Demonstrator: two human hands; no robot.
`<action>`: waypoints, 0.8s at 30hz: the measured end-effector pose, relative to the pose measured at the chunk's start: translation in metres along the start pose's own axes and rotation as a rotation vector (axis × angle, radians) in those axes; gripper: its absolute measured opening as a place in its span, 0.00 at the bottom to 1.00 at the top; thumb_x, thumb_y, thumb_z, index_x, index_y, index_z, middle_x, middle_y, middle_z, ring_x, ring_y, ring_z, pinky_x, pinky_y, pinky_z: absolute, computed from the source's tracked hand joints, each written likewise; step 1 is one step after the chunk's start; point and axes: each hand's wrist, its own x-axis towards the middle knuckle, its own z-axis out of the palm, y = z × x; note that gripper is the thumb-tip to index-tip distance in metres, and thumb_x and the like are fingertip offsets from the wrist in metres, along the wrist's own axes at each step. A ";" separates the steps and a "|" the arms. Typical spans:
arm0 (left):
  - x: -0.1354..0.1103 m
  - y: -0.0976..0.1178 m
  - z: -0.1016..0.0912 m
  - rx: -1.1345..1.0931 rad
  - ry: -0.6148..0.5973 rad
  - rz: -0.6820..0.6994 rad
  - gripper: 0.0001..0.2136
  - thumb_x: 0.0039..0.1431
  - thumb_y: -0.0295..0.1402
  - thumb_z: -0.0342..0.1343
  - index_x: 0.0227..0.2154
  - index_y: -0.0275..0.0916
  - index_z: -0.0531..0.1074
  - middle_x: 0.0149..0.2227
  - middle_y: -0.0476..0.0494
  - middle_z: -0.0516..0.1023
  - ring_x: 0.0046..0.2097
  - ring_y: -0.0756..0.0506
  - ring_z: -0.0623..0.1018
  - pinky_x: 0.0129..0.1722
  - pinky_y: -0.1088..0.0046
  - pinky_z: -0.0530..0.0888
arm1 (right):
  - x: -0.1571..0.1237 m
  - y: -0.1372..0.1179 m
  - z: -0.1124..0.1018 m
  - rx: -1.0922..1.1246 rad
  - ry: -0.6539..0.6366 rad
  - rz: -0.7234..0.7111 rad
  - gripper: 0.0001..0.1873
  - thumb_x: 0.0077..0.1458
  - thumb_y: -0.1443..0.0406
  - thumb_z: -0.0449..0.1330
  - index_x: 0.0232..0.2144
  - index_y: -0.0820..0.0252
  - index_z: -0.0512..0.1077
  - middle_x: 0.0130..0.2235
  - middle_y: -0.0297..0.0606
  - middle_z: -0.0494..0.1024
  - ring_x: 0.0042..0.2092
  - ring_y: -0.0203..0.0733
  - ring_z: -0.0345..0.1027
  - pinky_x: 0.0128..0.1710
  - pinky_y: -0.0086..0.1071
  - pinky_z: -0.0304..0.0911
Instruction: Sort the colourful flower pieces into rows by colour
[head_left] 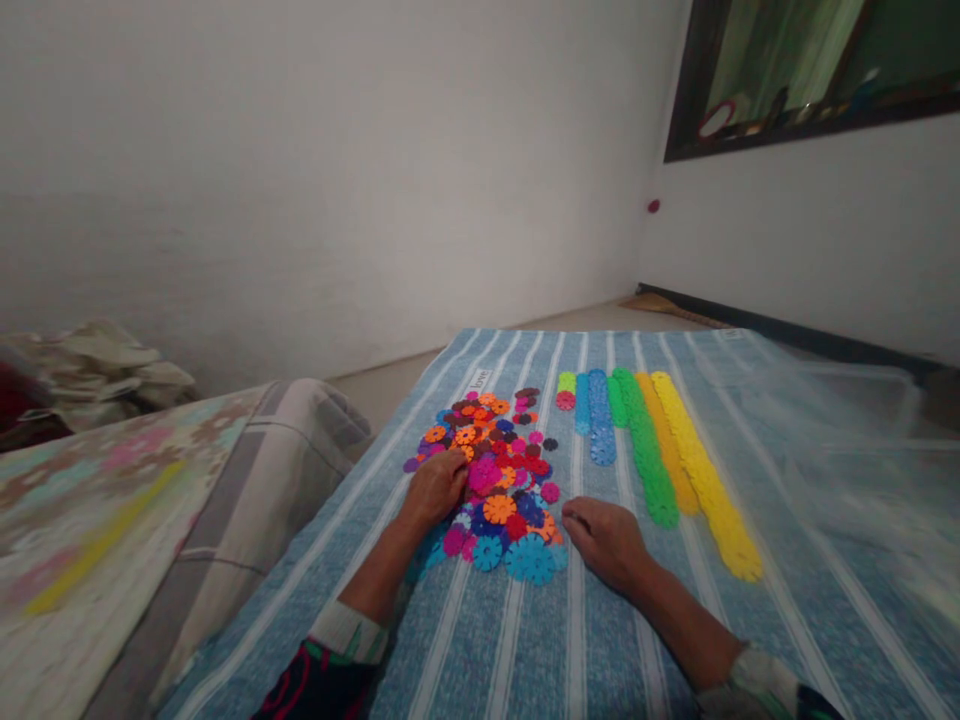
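A loose pile of flower-shaped plastic discs (499, 509) in orange, magenta, red, purple and blue lies on a striped blue cloth (510, 660). My left hand (439, 487) rests at the pile's left edge, its fingers curled down against the discs; whatever it pinches is hidden. Just right of the pile, my right hand (604, 535) hovers low over or touches the cloth, fingers closed together, and I cannot see what is in them. Farther right, discs lie overlapped in rows by colour: a yellow row (705, 470), a green row (646, 450) and a blue row (601, 420), with shorter rows beside them.
A clear plastic container (862, 400), partly blurred, stands at the table's right side. To the left is a surface with a floral cover (150, 490) and a yellow strip (105, 540). A white wall (375, 180) rises behind, with a dark-framed window (675, 110) at upper right.
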 end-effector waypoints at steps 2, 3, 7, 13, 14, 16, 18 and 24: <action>-0.003 0.000 -0.002 0.000 -0.009 -0.009 0.10 0.57 0.29 0.47 0.33 0.38 0.74 0.42 0.39 0.79 0.44 0.42 0.77 0.48 0.64 0.72 | 0.000 0.000 -0.001 -0.002 0.001 0.000 0.11 0.60 0.66 0.51 0.31 0.56 0.73 0.32 0.35 0.78 0.36 0.40 0.72 0.36 0.29 0.55; -0.004 -0.001 -0.002 0.000 -0.010 -0.014 0.09 0.57 0.29 0.47 0.32 0.38 0.73 0.40 0.39 0.79 0.43 0.42 0.77 0.46 0.64 0.72 | 0.000 0.000 -0.001 0.001 0.003 -0.001 0.11 0.59 0.66 0.51 0.31 0.56 0.73 0.32 0.35 0.78 0.36 0.40 0.72 0.36 0.29 0.55; -0.008 0.001 -0.003 0.015 0.011 -0.042 0.08 0.57 0.29 0.47 0.31 0.39 0.72 0.37 0.41 0.78 0.41 0.43 0.76 0.44 0.66 0.72 | -0.001 0.000 -0.002 0.015 0.018 -0.003 0.11 0.59 0.66 0.51 0.31 0.57 0.74 0.33 0.35 0.79 0.36 0.40 0.72 0.36 0.29 0.56; -0.012 0.007 0.002 -0.013 0.108 0.019 0.09 0.58 0.31 0.48 0.30 0.39 0.73 0.34 0.42 0.78 0.40 0.43 0.76 0.44 0.65 0.72 | -0.001 0.002 -0.002 0.018 0.005 -0.003 0.11 0.59 0.66 0.51 0.32 0.56 0.74 0.33 0.36 0.79 0.37 0.40 0.73 0.37 0.29 0.57; -0.012 0.008 0.003 -0.018 0.124 0.035 0.09 0.58 0.31 0.48 0.30 0.39 0.73 0.34 0.42 0.78 0.40 0.43 0.76 0.44 0.64 0.73 | -0.001 0.002 -0.002 0.018 0.004 -0.002 0.11 0.59 0.66 0.51 0.32 0.56 0.74 0.33 0.35 0.79 0.37 0.40 0.73 0.38 0.29 0.57; -0.012 0.008 0.005 -0.019 0.146 0.064 0.09 0.58 0.31 0.48 0.30 0.39 0.74 0.34 0.41 0.79 0.39 0.43 0.76 0.43 0.64 0.73 | -0.001 0.002 -0.002 0.016 -0.001 -0.001 0.11 0.60 0.65 0.51 0.32 0.56 0.74 0.33 0.35 0.79 0.37 0.40 0.73 0.38 0.29 0.57; -0.013 0.008 0.005 -0.014 0.155 0.084 0.10 0.59 0.31 0.47 0.31 0.39 0.74 0.35 0.41 0.79 0.40 0.42 0.77 0.43 0.63 0.74 | -0.001 0.002 -0.002 0.014 -0.007 0.001 0.12 0.60 0.65 0.51 0.32 0.56 0.75 0.34 0.36 0.80 0.37 0.40 0.73 0.38 0.29 0.58; -0.013 0.007 0.008 -0.019 0.159 0.110 0.11 0.60 0.32 0.47 0.32 0.39 0.76 0.38 0.39 0.80 0.42 0.41 0.78 0.45 0.61 0.74 | -0.001 0.001 -0.004 0.009 -0.016 0.010 0.12 0.60 0.65 0.51 0.33 0.56 0.75 0.35 0.36 0.80 0.38 0.40 0.73 0.39 0.29 0.58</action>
